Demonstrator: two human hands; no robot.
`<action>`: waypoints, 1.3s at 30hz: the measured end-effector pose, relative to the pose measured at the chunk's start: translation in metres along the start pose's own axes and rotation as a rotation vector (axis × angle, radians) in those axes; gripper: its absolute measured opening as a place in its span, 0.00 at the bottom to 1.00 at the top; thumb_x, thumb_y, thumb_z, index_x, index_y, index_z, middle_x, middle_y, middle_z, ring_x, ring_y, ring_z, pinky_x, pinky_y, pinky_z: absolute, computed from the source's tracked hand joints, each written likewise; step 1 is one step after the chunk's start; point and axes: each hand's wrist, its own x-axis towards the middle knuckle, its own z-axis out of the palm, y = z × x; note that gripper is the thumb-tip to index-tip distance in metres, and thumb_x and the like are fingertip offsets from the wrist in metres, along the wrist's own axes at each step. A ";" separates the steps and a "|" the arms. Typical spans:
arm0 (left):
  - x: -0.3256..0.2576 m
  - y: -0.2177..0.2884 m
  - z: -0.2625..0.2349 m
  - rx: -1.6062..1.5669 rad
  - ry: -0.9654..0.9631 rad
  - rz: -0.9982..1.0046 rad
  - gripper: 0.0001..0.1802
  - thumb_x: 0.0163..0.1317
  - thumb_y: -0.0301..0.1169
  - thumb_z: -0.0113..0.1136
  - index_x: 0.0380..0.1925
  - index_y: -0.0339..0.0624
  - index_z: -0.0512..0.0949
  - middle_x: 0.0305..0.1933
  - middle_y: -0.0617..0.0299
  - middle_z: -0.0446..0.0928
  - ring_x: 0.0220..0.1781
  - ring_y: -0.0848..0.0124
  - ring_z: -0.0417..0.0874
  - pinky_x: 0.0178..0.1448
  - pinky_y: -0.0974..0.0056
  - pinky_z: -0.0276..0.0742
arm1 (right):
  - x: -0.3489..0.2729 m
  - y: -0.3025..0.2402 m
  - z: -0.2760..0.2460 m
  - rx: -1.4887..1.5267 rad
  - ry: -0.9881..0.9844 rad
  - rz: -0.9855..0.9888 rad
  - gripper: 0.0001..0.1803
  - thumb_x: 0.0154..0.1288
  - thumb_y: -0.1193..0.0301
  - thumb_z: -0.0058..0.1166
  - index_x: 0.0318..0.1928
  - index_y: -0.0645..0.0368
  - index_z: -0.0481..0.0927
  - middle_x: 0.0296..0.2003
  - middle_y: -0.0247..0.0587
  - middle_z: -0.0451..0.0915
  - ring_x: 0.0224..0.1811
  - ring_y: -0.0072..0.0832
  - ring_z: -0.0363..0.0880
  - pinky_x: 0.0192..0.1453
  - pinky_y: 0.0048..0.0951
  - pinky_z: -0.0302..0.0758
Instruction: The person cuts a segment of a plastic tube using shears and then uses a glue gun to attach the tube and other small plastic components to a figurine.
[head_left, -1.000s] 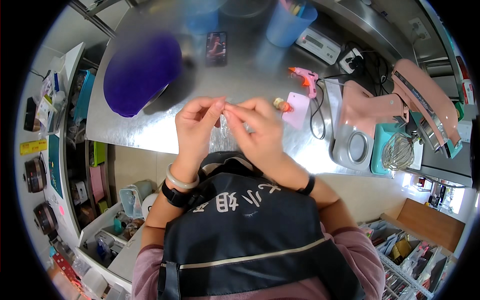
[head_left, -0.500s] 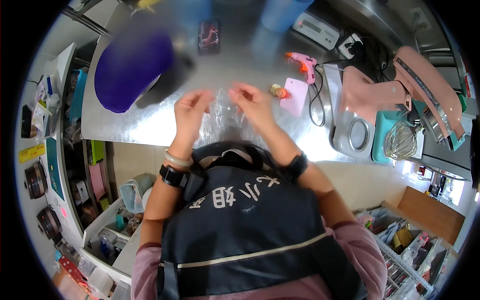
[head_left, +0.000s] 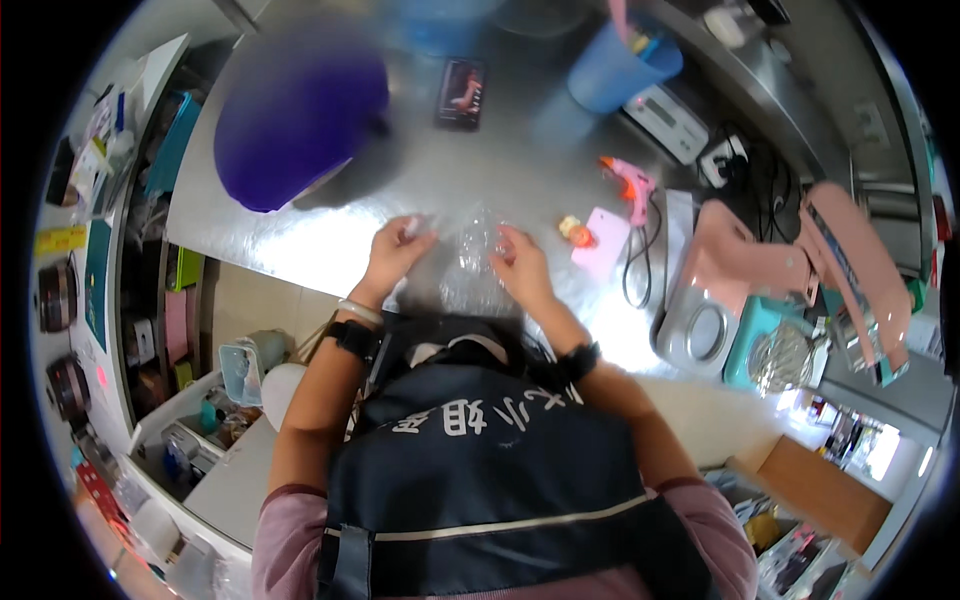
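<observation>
A crumpled clear plastic bag (head_left: 472, 262) lies on the steel table in front of my apron, between my hands. My right hand (head_left: 524, 270) pinches its right edge, thumb against fingers. On the other side, my left hand (head_left: 396, 252) has its fingers curled in a pinch; a small pale, see-through bit shows at its fingertips, too blurred to name. To the right of my right hand sit a small orange and cream piece (head_left: 577, 232) and a pink card (head_left: 602, 242).
A purple rounded form (head_left: 300, 120) stands at the far left, beside a phone (head_left: 461, 95). On the right are a pink glue gun (head_left: 632, 188) with its cord, a blue cup (head_left: 622, 70), a scale (head_left: 668, 122), a pink stand mixer (head_left: 745, 255) and a wire whisk (head_left: 782, 358).
My view has shifted, so the table's things sit differently in it. My hands have moved apart, and the plastic now spreads flatter between them, nearer the right hand.
</observation>
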 end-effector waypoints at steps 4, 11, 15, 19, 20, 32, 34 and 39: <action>-0.035 0.011 -0.023 -0.174 -0.085 -0.099 0.18 0.51 0.31 0.64 0.38 0.29 0.75 0.30 0.61 0.78 0.33 0.77 0.77 0.41 0.73 0.72 | -0.007 -0.046 0.024 0.177 -0.068 -0.152 0.26 0.48 0.75 0.59 0.51 0.56 0.71 0.33 0.38 0.75 0.24 0.27 0.75 0.31 0.24 0.74; -0.112 -0.026 -0.144 -0.398 0.315 -0.224 0.07 0.54 0.32 0.60 0.26 0.40 0.78 0.22 0.72 0.74 0.17 0.86 0.63 0.19 0.79 0.54 | -0.007 -0.109 0.111 -0.032 -0.285 -0.226 0.36 0.47 0.69 0.63 0.57 0.58 0.63 0.42 0.37 0.73 0.36 0.27 0.73 0.35 0.26 0.73; -0.186 -0.124 -0.273 -0.587 0.886 -0.235 0.08 0.54 0.35 0.60 0.27 0.42 0.79 0.21 0.72 0.73 0.14 0.86 0.59 0.17 0.78 0.52 | -0.007 -0.133 0.178 -0.214 -0.268 -0.311 0.27 0.52 0.72 0.58 0.54 0.62 0.67 0.44 0.43 0.71 0.42 0.29 0.71 0.40 0.27 0.71; -0.280 -0.260 -0.409 -0.575 1.309 -0.484 0.12 0.48 0.35 0.62 0.26 0.36 0.77 0.23 0.62 0.75 0.16 0.78 0.66 0.18 0.71 0.60 | -0.012 -0.112 0.236 -0.441 -0.175 -0.520 0.24 0.52 0.74 0.56 0.51 0.65 0.67 0.44 0.48 0.70 0.45 0.35 0.70 0.45 0.29 0.69; -0.295 -0.285 -0.438 -0.590 1.410 -0.531 0.12 0.47 0.36 0.62 0.24 0.37 0.76 0.22 0.62 0.75 0.15 0.78 0.65 0.17 0.71 0.59 | -0.012 -0.105 0.246 -0.546 -0.160 -0.586 0.24 0.52 0.75 0.56 0.51 0.66 0.67 0.45 0.50 0.69 0.45 0.37 0.70 0.45 0.29 0.69; -0.321 -0.615 -0.641 -1.121 1.724 -0.769 0.16 0.54 0.44 0.59 0.26 0.41 0.75 0.22 0.62 0.70 0.20 0.75 0.65 0.20 0.69 0.58 | -0.025 -0.127 0.312 -0.980 0.017 -0.575 0.26 0.53 0.77 0.55 0.53 0.63 0.63 0.50 0.47 0.59 0.42 0.31 0.69 0.46 0.28 0.70; -0.277 -0.611 -0.650 -1.149 1.517 -0.815 0.21 0.50 0.50 0.62 0.27 0.43 0.73 0.23 0.62 0.69 0.18 0.75 0.63 0.17 0.69 0.54 | -0.036 -0.133 0.305 -0.988 0.062 -0.560 0.25 0.52 0.78 0.54 0.52 0.63 0.63 0.49 0.47 0.60 0.41 0.31 0.69 0.45 0.28 0.70; -0.353 -0.640 -0.645 -0.765 1.089 -0.707 0.27 0.58 0.49 0.50 0.48 0.37 0.69 0.42 0.61 0.71 0.44 0.70 0.70 0.47 0.66 0.65 | -0.034 -0.138 0.304 -0.851 -0.137 -0.380 0.25 0.46 0.78 0.55 0.49 0.61 0.68 0.43 0.49 0.69 0.49 0.44 0.66 0.54 0.39 0.64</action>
